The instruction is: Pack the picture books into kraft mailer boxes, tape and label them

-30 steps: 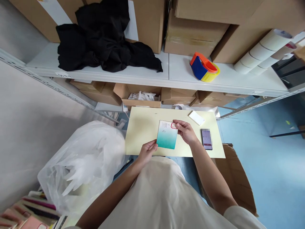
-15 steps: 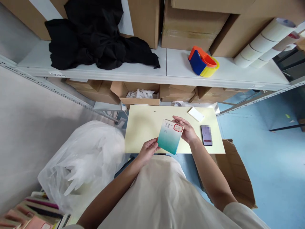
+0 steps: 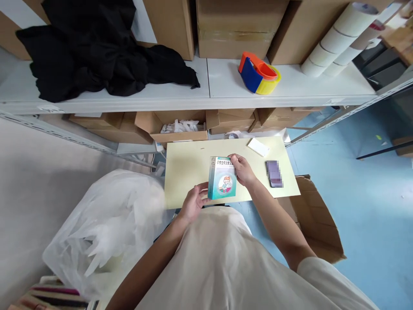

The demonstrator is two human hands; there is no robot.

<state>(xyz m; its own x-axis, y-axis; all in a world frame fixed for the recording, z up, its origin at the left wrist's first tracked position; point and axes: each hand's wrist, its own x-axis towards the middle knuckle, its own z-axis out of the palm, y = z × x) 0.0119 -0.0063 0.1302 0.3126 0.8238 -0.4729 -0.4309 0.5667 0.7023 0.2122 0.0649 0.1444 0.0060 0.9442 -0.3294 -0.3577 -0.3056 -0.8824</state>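
A small thick book [image 3: 222,178], white fading to teal with Chinese lettering and a cartoon child in a circle, is held tilted over the pale yellow tabletop [image 3: 183,172]. My right hand [image 3: 243,170] grips its upper right corner, thumb on the front and the other fingers hidden behind. At the lower left, my left hand [image 3: 194,202] supports the spine side with its fingers, whose tips are partly hidden by the book. A dark phone [image 3: 274,174] and a small white box [image 3: 258,147] lie on the tabletop, right of the book.
Ahead runs a white shelf [image 3: 222,103] bearing black cloth [image 3: 97,56], a colourful tape dispenser [image 3: 260,74], tape rolls [image 3: 338,41] and cartons. Beneath it stands an open carton [image 3: 183,137] of white items. A translucent plastic bag [image 3: 109,228] bulges at left; an open cardboard box [image 3: 318,219] sits at right.
The book has been turned over from its stamped plain side to its illustrated cover, with the spine now showing. My right thumb has come onto the front, and the camera view has shifted slightly.
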